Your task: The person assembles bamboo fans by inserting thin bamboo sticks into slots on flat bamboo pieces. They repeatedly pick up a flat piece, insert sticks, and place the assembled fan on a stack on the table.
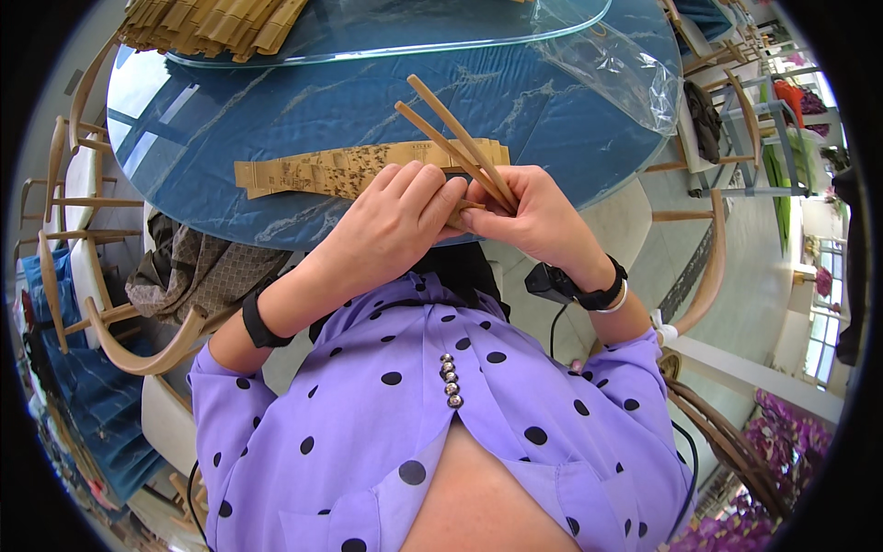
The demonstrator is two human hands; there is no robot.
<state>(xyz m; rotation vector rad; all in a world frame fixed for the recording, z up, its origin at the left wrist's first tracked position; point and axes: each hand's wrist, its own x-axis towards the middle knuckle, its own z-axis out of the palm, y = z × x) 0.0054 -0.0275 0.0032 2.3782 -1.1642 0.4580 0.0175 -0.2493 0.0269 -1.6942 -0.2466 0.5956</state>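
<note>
A pair of light wooden chopsticks (443, 118) stands tilted up and to the left out of my right hand (535, 216), which is closed around their lower ends. My left hand (395, 204) is right beside it, fingers curled and nearly touching the right thumb. Between the two hands shows a small end of brown paper (457, 217), apparently a chopstick sleeve; most of it is hidden by the fingers. Just beyond my hands, a fanned row of flat brown printed paper sleeves (299, 175) lies on the blue marbled table (221, 216).
A glass turntable (395, 53) covers the table's far part, with a pile of brown paper sleeves (216, 23) at its left. Clear plastic film (625, 78) lies at the right. Wooden chairs (152, 354) stand around; a brown patterned cloth (207, 271) rests at the left.
</note>
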